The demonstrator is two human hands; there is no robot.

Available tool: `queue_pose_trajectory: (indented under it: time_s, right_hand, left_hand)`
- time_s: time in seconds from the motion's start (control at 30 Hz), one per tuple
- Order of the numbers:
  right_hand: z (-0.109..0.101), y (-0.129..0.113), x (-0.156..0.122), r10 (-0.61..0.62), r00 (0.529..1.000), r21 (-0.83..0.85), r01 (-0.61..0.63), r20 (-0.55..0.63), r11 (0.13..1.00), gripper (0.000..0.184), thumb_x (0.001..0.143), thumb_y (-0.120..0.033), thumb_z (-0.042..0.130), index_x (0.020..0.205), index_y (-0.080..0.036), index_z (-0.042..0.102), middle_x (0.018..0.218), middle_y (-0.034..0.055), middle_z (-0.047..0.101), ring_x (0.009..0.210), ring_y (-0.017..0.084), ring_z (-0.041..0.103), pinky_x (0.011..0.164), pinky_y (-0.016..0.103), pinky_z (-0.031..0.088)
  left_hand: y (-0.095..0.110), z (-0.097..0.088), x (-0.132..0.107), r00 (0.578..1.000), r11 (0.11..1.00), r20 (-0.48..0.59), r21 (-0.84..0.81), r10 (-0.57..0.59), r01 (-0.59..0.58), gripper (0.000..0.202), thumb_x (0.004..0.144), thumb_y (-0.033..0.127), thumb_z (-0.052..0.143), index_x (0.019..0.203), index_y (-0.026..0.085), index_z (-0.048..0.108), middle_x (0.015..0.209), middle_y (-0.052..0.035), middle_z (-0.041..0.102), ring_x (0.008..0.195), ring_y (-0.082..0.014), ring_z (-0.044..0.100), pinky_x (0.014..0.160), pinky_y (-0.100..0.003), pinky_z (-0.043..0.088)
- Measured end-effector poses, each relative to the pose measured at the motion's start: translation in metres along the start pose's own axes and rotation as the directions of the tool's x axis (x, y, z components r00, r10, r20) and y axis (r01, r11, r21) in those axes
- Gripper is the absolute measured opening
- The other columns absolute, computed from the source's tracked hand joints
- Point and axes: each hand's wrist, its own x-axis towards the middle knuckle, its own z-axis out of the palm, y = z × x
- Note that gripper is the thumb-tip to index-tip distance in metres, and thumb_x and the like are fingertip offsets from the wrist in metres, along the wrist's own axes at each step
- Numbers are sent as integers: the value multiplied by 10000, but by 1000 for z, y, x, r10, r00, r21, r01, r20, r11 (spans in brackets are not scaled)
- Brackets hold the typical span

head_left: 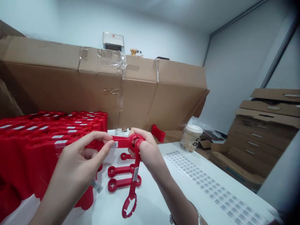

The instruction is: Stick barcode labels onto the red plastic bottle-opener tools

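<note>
While the left hand (90, 151) pinched one end of a red handle (122, 142), the right hand (146, 148) clasped its ring end, a second handle (132, 184) dangling above the worktop (150, 203); seemingly mid-labelling, needing a free finger for the label sheet (211, 187) nearby.

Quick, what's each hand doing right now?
Left hand: closed, pinching one end of the red strap.
Right hand: closed on its ring end; a second strap hangs there.
</note>
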Motion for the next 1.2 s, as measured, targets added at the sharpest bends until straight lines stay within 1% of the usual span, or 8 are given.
queue_pose_trajectory:
  time_s: [0.3,0.43,0.57,0.7,0.8,1.03,1.1,1.2]
  right_hand:
    - [2,0,-2,-2,1000,21,2,9,1000,139,711,-116,441,616,-210,400,500,-69,409,474,88,351,446,227,222]
    - [4,0,-4,-6,1000,-5,6,4,1000,143,737,-115,433,633,-209,403,524,-66,420,492,89,363,460,229,247]
    - [4,0,-5,-62,997,-81,58,-43,995,153,743,-103,429,633,-204,394,537,-68,387,511,83,341,479,232,245]
    - [1,-3,-3,-57,997,-90,51,-60,995,165,762,-114,427,629,-205,395,516,-69,396,486,81,332,458,240,217]
    - [0,-5,-3,-63,996,-56,59,-59,997,169,769,-119,421,628,-209,399,492,-72,401,461,81,324,446,246,202]
    - [6,-5,-16,-188,975,-149,170,-120,974,167,758,-95,407,638,-211,403,544,-65,401,513,95,341,477,258,243]
    - [7,-5,-20,-256,958,-234,223,-125,946,166,740,-75,404,646,-212,404,556,-63,411,539,102,347,493,264,253]
    - [6,-4,-19,-282,955,-290,244,-97,925,173,746,-69,403,654,-215,414,561,-61,433,555,110,365,505,271,268]
  left_hand:
    - [-16,-2,13,991,993,73,-62,108,-104,258,785,527,709,852,277,698,428,87,414,370,-78,284,330,-161,244]
    - [-17,1,10,986,988,70,-38,152,-149,228,842,503,666,904,286,637,696,53,652,401,-79,416,358,-188,336]
    - [-21,5,15,984,981,-12,81,176,-174,335,879,515,636,1069,325,436,889,53,695,555,-161,618,486,-267,478]
    - [-24,2,21,969,935,-126,315,214,-166,674,794,702,626,1190,252,317,1149,-112,592,817,-306,676,671,-423,524]
    - [-21,1,20,975,930,-85,328,203,-165,725,786,778,551,1230,252,323,1289,-149,524,967,-368,664,740,-469,528]
    - [-16,1,18,985,958,-70,254,158,-135,856,659,757,708,1304,305,373,1353,-114,540,1115,-372,610,872,-491,504]
    - [-17,-2,24,995,987,33,133,91,-95,856,675,707,734,1335,308,364,1257,-101,610,1031,-333,649,817,-443,523]
    - [-17,-8,33,976,1000,218,-17,12,-9,785,708,623,762,1322,291,406,931,-19,690,758,-236,663,655,-321,515]
